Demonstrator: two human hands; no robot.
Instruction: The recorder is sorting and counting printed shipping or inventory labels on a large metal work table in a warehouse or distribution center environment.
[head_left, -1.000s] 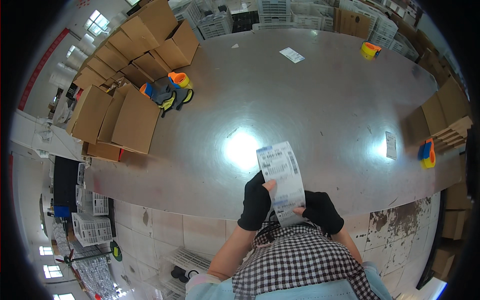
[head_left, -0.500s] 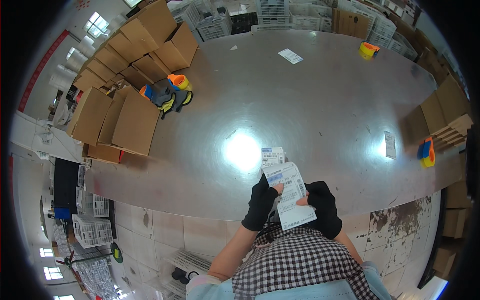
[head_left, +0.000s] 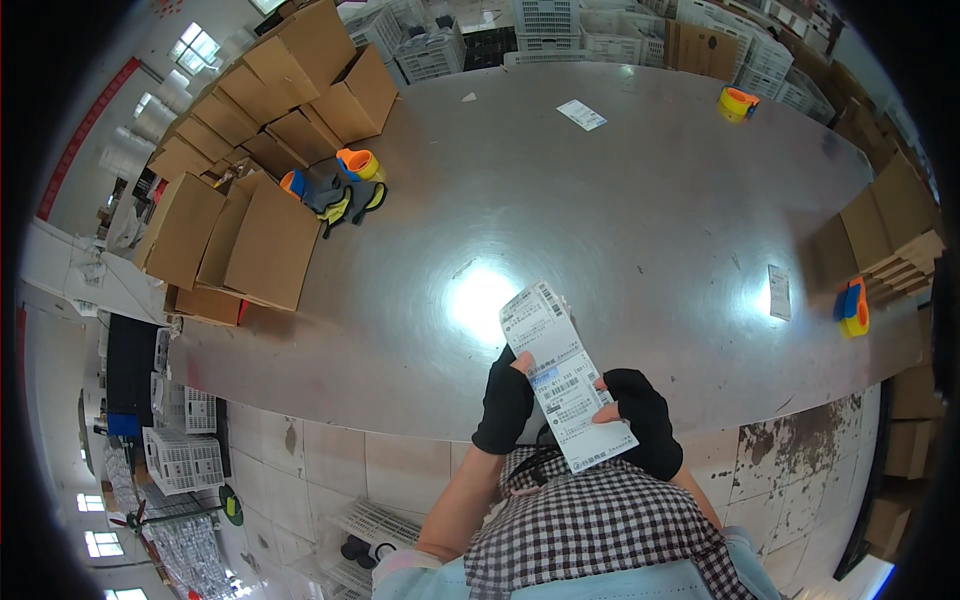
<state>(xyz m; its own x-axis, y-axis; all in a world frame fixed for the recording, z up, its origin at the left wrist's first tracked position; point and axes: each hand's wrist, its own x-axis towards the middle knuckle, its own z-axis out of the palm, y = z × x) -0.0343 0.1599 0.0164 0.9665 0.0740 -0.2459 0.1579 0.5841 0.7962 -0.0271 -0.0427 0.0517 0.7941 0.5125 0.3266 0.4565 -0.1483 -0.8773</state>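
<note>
Printed paper shipping labels (head_left: 568, 385) lie tilted between my two hands at the table's near edge, their top end leaning to the left. My left hand (head_left: 506, 403), in a black fingerless glove, grips their left side with the thumb on top. On the right side my right hand (head_left: 643, 418), gloved the same way, pinches the lower part between thumb and fingers. More sheets show under the upper end, so this looks like a small stack or folded strip. The fingers beneath the paper are hidden.
Cardboard boxes (head_left: 262, 245) crowd the left side of the metal table (head_left: 600, 220). Grey-and-yellow work gloves (head_left: 345, 200) lie by an orange-yellow tape dispenser (head_left: 360, 165). Other tape dispensers (head_left: 853, 307) sit at right. Loose labels (head_left: 582, 115) lie on the top. White crates (head_left: 185, 459) stand at lower left.
The labels have opened out into a longer strip, with the upper part now extending up and left. My left hand has shifted slightly left and down; the right hand stays nearly in place.
</note>
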